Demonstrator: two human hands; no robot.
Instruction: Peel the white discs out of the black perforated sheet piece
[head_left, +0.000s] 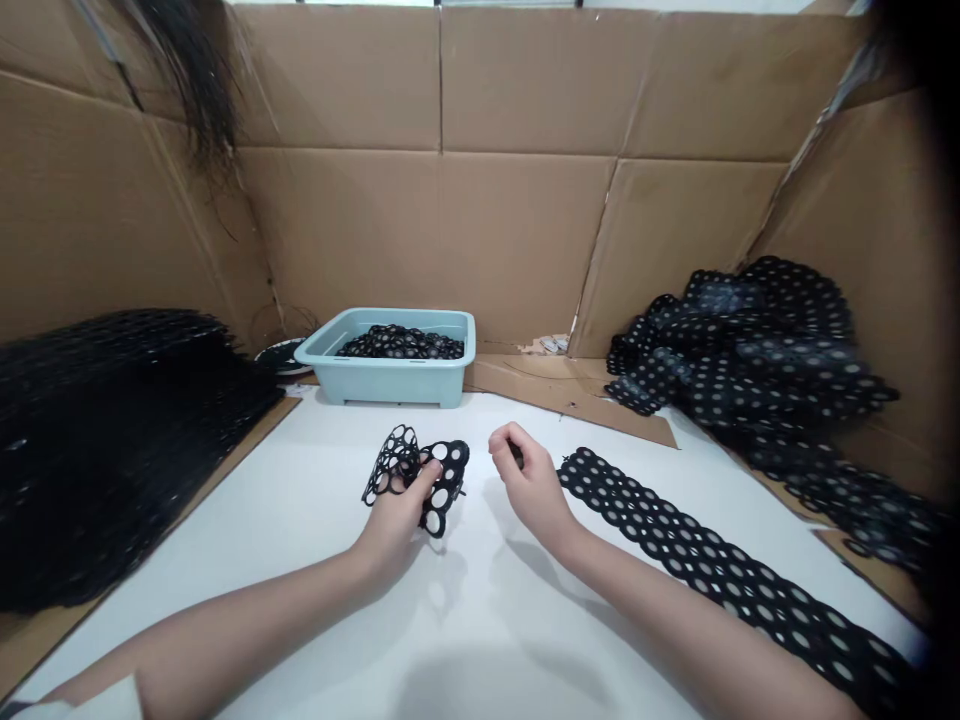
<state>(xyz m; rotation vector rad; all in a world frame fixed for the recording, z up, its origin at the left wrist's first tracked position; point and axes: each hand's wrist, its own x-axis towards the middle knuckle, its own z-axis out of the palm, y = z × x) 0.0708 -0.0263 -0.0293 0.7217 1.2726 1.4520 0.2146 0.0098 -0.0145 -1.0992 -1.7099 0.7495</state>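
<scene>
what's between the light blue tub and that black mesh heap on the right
In the head view, a flat cardboard strip lies between the tub and heap, with something small and whitish behind it, too unclear to name.

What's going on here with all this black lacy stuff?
A person's left hand holds a black netted piece. The right hand beside it is curled closed; whether it holds anything is unclear. A long black strip lies on the white table to the right, and more netting sits in the blue basin.
</scene>
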